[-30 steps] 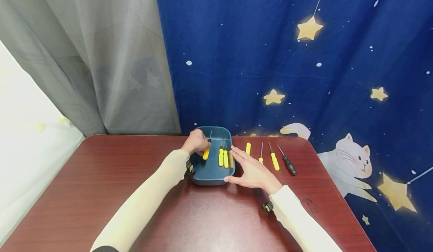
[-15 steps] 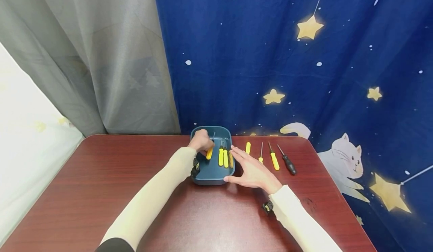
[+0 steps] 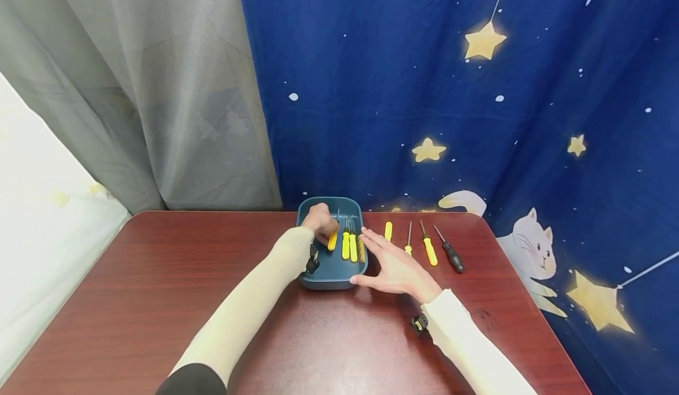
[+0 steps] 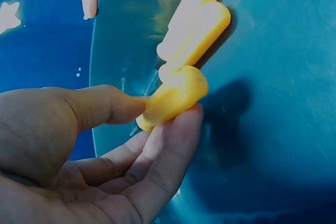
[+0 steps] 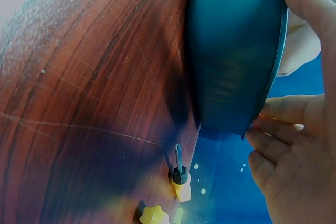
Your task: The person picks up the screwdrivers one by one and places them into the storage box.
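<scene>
- Left hand (image 3: 320, 221) — thumb and fingertips pinch a yellow-handled screwdriver (image 4: 176, 95) over the floor of a dark-blue rounded rectangular bin (image 3: 328, 276).
- Right hand (image 3: 391, 268) — thumb and fingers spread wide, touching the bin's rim.
- Two similar yellow screwdrivers (image 3: 353, 249) lie inside the bin.
- Right of the bin, farthest out, rests a black-handled screwdriver (image 3: 453, 258).
</scene>
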Available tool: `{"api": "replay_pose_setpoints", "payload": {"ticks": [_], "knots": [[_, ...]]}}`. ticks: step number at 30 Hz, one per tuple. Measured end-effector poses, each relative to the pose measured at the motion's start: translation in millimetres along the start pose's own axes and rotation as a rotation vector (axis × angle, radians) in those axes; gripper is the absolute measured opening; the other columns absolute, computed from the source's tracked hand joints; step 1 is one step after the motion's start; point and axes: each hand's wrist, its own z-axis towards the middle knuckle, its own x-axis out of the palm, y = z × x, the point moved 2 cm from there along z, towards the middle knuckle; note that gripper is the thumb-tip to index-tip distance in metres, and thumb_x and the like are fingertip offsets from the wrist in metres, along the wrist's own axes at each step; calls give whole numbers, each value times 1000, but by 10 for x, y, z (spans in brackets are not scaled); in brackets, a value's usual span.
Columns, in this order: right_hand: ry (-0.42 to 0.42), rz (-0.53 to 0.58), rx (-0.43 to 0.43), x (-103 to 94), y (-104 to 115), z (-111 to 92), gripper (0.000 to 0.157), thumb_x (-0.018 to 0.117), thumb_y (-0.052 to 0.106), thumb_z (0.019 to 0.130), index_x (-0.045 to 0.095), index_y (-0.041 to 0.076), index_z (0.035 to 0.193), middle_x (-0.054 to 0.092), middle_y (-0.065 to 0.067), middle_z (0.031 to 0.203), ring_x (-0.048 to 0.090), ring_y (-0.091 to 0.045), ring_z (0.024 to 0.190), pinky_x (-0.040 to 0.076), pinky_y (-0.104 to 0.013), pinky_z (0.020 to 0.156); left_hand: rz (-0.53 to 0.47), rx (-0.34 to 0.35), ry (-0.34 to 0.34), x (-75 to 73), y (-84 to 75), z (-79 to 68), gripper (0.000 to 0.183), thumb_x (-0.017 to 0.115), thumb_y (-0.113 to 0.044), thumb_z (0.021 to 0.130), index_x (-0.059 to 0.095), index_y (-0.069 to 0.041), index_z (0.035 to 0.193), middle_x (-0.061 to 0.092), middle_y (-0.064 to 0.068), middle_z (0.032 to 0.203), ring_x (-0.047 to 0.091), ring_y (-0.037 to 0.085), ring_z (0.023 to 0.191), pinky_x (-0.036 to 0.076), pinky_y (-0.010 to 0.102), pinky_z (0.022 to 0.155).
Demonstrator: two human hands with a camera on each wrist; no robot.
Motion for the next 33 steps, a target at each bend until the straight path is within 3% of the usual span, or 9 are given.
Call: {"api": "replay_pose_setpoints", "payload": {"ticks": [8,20,33], "knots": [[-5,-1,-6,27,-4,21,110,63,83,77,35,18,161,26,7,171,31,-18,156,38,-47,122,4,-37,11,41,19,77,37,67,-4,92,55,6,125,61,18,92,70,24,61,63,34,59],[1,4,2,-5,-3,-5,109,65,82,78,34,19,162,25,7,171,31,-18,156,37,-47,122,-31,-47,44,155,-14,128,26,66,-3,93,57,6,116,63,20,84,72,26,63,64,35,62],[-3,4,-3,-2,-1,5,110,64,82,77,34,19,162,26,6,171,31,-18,156,38,-47,121,-56,-69,43,196,-42,87,33,65,-2,94,54,8,124,58,22,97,73,27,63,64,35,67]]}}
